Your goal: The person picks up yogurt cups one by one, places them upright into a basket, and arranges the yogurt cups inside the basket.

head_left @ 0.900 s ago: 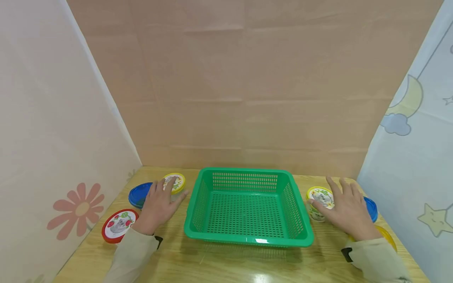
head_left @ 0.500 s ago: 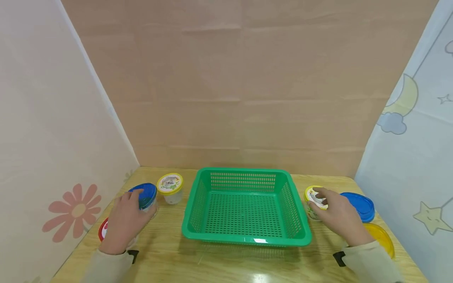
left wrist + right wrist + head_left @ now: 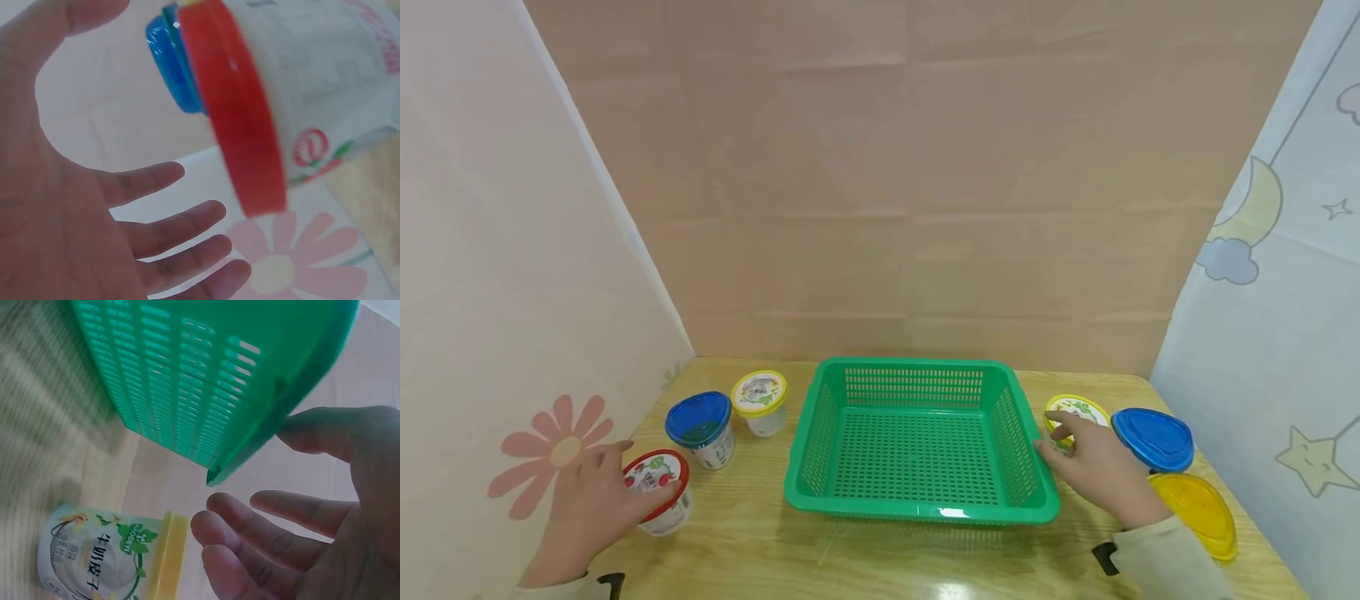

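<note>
Labels checked: one legible in part; both my hands spread, gripping nothing.
The yellow-lidded tub (image 3: 103,553), right of the green basket (image 3: 917,507), reads 牛奶皮子 in dark characters; its green badge is too small to read. The red-lidded tub (image 3: 655,472), on the table (image 3: 760,542) left of the basket, bears a red ring emblem, its other print blurred. My left hand (image 3: 589,504) stands wide beside that tub, fingers extended. My right hand (image 3: 1099,468) reaches over the yellow lid, fingers loosely bent, thumb at the basket's rim; contact there I cannot tell.
</note>
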{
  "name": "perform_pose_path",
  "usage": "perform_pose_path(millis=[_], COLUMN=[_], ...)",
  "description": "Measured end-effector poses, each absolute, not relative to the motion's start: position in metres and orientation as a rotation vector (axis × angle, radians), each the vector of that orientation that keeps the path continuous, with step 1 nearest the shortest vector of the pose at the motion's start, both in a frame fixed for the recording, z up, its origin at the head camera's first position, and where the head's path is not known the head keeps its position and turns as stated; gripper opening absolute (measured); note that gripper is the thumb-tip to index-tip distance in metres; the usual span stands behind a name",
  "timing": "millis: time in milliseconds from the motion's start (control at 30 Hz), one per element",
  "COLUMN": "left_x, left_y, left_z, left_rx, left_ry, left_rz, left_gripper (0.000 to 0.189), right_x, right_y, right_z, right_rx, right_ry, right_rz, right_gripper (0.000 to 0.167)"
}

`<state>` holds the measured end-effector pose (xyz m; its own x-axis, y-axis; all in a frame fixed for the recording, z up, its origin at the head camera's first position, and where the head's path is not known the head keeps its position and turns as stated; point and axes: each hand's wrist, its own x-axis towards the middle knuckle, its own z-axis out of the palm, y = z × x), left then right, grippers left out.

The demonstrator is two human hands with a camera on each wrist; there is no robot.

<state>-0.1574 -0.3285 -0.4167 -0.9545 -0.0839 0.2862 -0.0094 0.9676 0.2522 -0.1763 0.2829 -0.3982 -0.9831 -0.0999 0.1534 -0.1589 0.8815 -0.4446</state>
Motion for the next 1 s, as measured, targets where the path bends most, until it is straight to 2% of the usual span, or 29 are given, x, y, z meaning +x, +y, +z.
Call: perform_pose_path(millis=[233,467,633,1000], left_x=[-0.158,-0.161,-0.166,-0.162], left_y=[-0.342,-0.346,-0.348,-0.345], left_z=[-0.425,-0.429,-0.432,-0.438], left_rx=[0.132,0.128,0.116,0.051], left_ry=[-2.98,-3.057,-3.058,-2.979], left_rz=[-0.484,-0.582,-0.587,-0.582], left_gripper=[0.105,0.096,0.101,0.096], right_x=[-0.177,-0.179,-0.183,-0.182], right_y=[0.279,0.275,0.272,0.269], right_z=[-0.403,-0.408,-0.413,-0.415], right_rx=[0.187,0.203,0.225,0.148], right_ry=[-2.926,-2.911,-2.89,-2.945], right_rz=[0.716,0.758,0.783,0.877], right_gripper=[0.06,0.056,0.055,0.062])
